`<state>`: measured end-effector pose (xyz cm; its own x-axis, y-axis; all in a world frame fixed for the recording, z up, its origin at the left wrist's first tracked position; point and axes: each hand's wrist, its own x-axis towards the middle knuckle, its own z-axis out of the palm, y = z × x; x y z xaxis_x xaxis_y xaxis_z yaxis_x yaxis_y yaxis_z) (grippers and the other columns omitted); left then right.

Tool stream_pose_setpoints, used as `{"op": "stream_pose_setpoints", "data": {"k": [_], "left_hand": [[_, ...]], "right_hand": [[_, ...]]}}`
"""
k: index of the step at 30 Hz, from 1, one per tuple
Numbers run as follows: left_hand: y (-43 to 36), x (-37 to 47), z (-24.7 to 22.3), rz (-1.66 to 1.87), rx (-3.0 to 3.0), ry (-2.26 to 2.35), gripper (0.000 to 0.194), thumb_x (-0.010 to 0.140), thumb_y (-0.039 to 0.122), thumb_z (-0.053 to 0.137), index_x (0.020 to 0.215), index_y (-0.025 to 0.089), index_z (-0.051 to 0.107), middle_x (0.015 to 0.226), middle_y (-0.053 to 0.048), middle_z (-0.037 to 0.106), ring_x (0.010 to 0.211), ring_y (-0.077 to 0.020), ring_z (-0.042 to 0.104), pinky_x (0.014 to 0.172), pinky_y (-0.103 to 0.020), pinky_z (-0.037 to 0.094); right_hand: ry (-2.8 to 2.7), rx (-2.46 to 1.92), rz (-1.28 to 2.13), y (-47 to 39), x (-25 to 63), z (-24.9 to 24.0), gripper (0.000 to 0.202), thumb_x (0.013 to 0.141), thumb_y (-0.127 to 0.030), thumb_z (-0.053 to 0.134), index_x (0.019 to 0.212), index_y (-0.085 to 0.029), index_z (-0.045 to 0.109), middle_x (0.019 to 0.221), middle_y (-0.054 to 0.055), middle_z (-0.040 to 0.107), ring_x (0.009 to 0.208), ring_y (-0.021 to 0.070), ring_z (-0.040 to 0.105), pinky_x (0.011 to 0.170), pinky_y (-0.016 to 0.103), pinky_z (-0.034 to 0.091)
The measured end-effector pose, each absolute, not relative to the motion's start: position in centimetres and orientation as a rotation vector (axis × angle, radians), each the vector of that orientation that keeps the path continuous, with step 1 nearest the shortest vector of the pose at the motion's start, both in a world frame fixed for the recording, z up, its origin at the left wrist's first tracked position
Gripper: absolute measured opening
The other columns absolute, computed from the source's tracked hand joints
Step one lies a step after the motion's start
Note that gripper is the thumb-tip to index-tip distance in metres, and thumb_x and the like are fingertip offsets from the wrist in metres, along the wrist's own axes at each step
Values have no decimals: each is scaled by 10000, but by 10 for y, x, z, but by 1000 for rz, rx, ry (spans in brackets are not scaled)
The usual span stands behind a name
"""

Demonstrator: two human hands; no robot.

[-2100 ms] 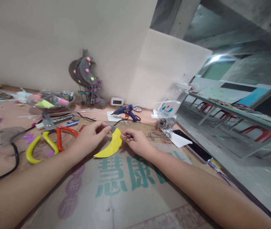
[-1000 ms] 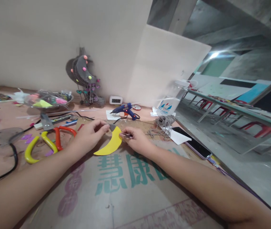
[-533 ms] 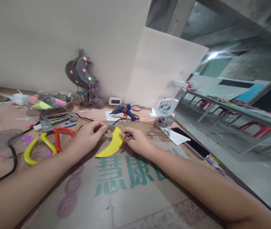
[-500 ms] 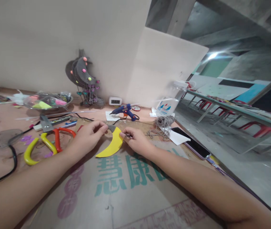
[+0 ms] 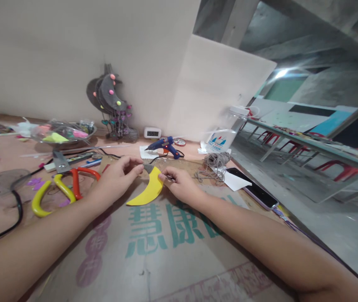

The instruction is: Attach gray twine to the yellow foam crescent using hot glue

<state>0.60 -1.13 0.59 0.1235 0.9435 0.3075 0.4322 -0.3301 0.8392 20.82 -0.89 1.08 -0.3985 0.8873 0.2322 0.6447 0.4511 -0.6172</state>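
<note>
Barely shifted since half a second ago: yellow crescent-shaped foam sheet (image 5: 149, 191) lying in almost the same spot on the printed brown cardboard sheet (image 5: 166, 247), both hands holding much the same pose, view tilted only a touch. Flat on the cardboard, upper tip pointing away, a small grey patch at that tip.

Left hand (image 5: 116, 180) resting palm down, fingers loosely curled, fingertips (image 5: 139, 168) pressing the upper tip of the crescent; not closed around anything. Right hand (image 5: 180, 184) pinched at thumb and forefinger on a thin dark pin-like tool (image 5: 169, 178), its point at the outer edge of the foam; exact nature of the tool too small to tell.

Likely very light, thin and floppy; soft enough to dent or tear at the narrow tips, easily slid by a stray nudge. Best taken by the broad middle of the curve, or pinned flat with fingertips as now, rather than lifted by a tip.

Just left of the left wrist, yellow-handled and orange-handled scissors (image 5: 59, 186) on the table. Further back, a blue hot-glue gun (image 5: 165, 146), a small white digital clock (image 5: 152, 133) and a dark crescent ornament with coloured pom-poms (image 5: 111, 105) against the wall. To the right, a coil of grey twine (image 5: 215, 161) and a dark smartphone (image 5: 254, 191).
</note>
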Motion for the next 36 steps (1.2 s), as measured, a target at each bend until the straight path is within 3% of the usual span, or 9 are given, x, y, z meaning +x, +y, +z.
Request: {"op": "stream_pose_setpoints", "data": {"k": [22,36], "left_hand": [[-6,2,1,1202,1864,1387,272,815,446,481,896,209,587,843,-8,648,756,-171,590,665,-266,427],[-14,6,12,1122,1975,1414,343,845,461,402,668,195,526,620,25,550,617,-143,505,558,-239,353]], "right_hand": [[-2017,-1224,734,-7,206,6,155,804,-312,512,849,-174,569,736,-1,606,639,112,518,620,219,397],[-2005,-1248,711,-11,205,14,198,832,-349,482,789,-165,543,671,-19,525,591,98,451,583,220,375]]}}
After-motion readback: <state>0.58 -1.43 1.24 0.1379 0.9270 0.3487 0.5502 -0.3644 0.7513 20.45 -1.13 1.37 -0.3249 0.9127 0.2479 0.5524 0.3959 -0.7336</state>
